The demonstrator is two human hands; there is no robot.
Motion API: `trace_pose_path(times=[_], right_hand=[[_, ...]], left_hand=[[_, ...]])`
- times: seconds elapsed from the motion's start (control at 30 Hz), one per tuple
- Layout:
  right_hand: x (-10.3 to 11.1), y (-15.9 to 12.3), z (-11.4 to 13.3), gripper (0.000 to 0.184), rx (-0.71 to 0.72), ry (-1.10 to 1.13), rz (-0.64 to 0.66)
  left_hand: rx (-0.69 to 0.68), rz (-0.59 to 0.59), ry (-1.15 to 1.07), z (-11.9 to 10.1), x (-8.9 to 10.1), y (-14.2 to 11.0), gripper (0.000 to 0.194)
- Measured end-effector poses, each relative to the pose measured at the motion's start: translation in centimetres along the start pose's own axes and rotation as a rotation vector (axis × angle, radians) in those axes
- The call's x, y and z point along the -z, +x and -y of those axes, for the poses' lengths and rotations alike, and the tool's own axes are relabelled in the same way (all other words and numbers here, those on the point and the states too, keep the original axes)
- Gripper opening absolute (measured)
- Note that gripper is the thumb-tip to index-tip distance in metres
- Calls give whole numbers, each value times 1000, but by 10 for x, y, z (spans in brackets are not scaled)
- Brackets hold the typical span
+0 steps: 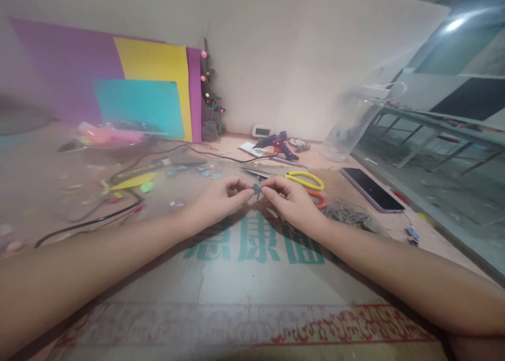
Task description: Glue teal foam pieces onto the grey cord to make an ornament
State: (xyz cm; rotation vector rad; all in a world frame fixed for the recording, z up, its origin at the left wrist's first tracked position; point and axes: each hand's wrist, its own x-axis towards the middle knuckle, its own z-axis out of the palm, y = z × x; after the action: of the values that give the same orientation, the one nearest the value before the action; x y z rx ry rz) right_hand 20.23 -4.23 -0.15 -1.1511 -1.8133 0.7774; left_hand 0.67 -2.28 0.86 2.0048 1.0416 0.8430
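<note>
Between my two hands, over the middle of the table, is a small grey-green piece, its exact kind too small to make out. Thumb and fingertips of my left hand pinch its left side. From the right, my right hand pinches it the same way. Just beyond the fingertips lie scissors with yellow and orange handles, their blades pointing left. A tangle of grey cord rests beside my right wrist.
Behind the scissors sits a blue glue gun with its black cable running left. A phone lies at the right, near a clear plastic jug. Coloured foam sheets lean on the wall. Small scraps litter the left.
</note>
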Motion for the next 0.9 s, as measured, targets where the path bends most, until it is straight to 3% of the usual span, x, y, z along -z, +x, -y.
trace_pose_path(times=[0.33, 0.53, 0.77, 0.9], right_hand=[[-1, 2, -1, 16, -35, 44, -4], [-1, 1, 0, 15, -13, -4, 14], [2, 0, 1, 30, 15, -1, 18], [1, 3, -2, 13, 18, 61, -60]], left_hand=[[-66, -15, 3, 3, 3, 0, 37], [-26, 16, -1, -1, 1, -1, 29], [-25, 14, 17, 0, 1, -1, 28], [-20, -19, 6, 0, 1, -1, 26]])
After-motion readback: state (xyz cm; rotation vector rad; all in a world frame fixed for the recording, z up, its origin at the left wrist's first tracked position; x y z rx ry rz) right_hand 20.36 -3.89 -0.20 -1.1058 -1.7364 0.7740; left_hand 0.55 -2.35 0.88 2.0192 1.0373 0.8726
